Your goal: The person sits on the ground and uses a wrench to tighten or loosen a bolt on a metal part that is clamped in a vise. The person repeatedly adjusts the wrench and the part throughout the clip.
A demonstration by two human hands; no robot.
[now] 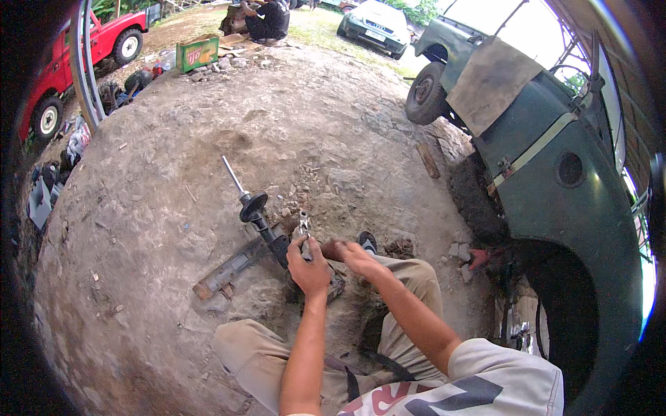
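Note:
My left hand is closed around a small shiny metal tool with a rounded, holed end pointing away from me; its exact kind I cannot make out. Just to the right, my right hand reaches inward with its fingers stretched out, holding nothing that shows. Left of the tool lies a black shock absorber strut, its bright rod pointing away and leftward. The strut's near end passes behind my left hand. Beneath it rests a rusty metal bar on the ground.
A dark green vehicle body stands close on the right. Stones lie by its wheel arch. Far left is a red off-road vehicle, with a green box nearer the middle. Another person sits at the back, near a pale car.

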